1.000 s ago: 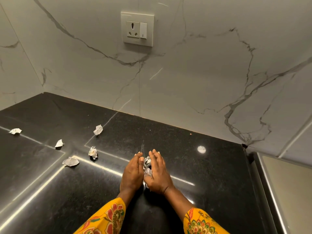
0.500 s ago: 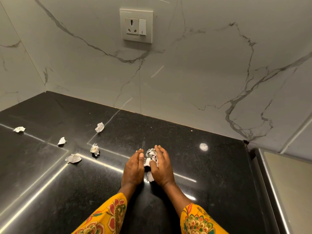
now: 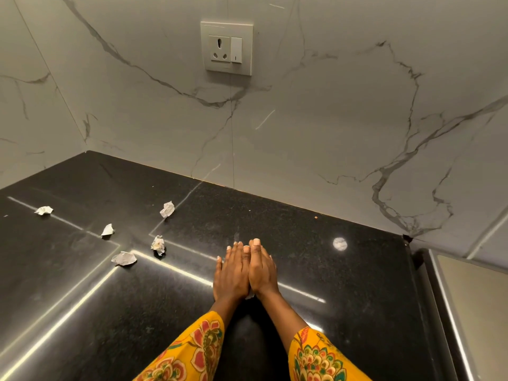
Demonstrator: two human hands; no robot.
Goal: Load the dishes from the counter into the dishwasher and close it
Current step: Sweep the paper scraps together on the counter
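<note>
No brand, label or readable writing anywhere. Beyond the hands, a grey-veined marble wall (image 3: 330, 119); under them, a polished black counter (image 3: 343, 284) streaked with reflected light lines. High above the fingertips, a white socket plate (image 3: 226, 48) with one rocker switch. At lower right, off past the right wrist, a steel-edged pale panel (image 3: 467, 312), perhaps an appliance top, not identifiable. Yellow floral sleeves (image 3: 192, 350) on both forearms. Left hand (image 3: 230, 273) and right hand (image 3: 262, 270) pressed together side by side, fingers straight and closed up, cupped over the counter; only a sliver of white paper (image 3: 250, 295) peeking out between the wrists, so grasped or merely covered cannot be told. No dishes or dishwasher in view. Well left of the left hand, five crumpled paper scraps (image 3: 158, 244), apart from each other
</note>
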